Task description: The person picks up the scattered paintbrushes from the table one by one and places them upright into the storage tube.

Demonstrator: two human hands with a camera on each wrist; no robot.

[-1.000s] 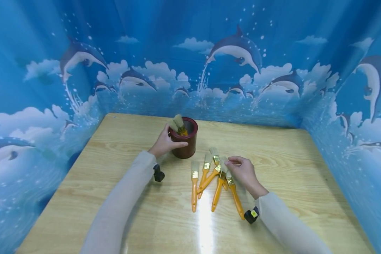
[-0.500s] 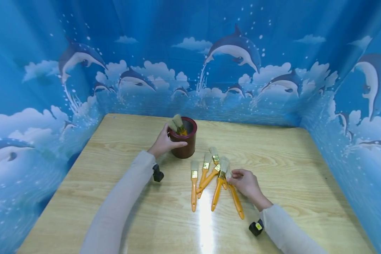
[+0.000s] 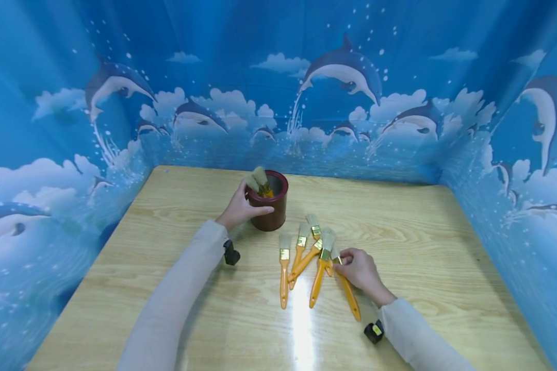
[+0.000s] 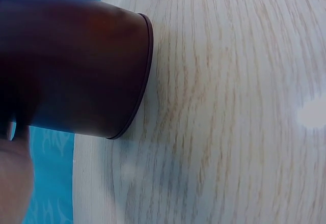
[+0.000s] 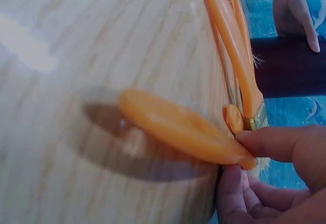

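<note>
The right hand point(image 3: 362, 270) is pinching the nearest brush point(image 3: 345, 283) close to its shiny gold band, with thumb and fingers curled round the smooth orange plastic handle. In the right wrist view that flat, rounded handle is sitting tilted up off the wood and throwing a dark shadow under it. This brush is lying at the right end of a small pile of brushes point(image 3: 306, 252) just like it, with orange handles, gold bands and pale, soft bristles. They are fanning out on the table, and some are crossing over each other.

A little farther back, the left hand point(image 3: 239, 208) is wrapping its fingers round a round, dark red cup point(image 3: 271, 206) with smooth, shiny sides. The cup is standing upright on the table. Two brushes point(image 3: 259, 181) are standing in it with their fluffy tips poking up.

The table point(image 3: 167, 288) is light wood with wavy grain, and a bright light is shining on it. Behind and on both sides, a blue sheet point(image 3: 278, 77) with dolphins, clouds and splashes is hanging like walls
</note>
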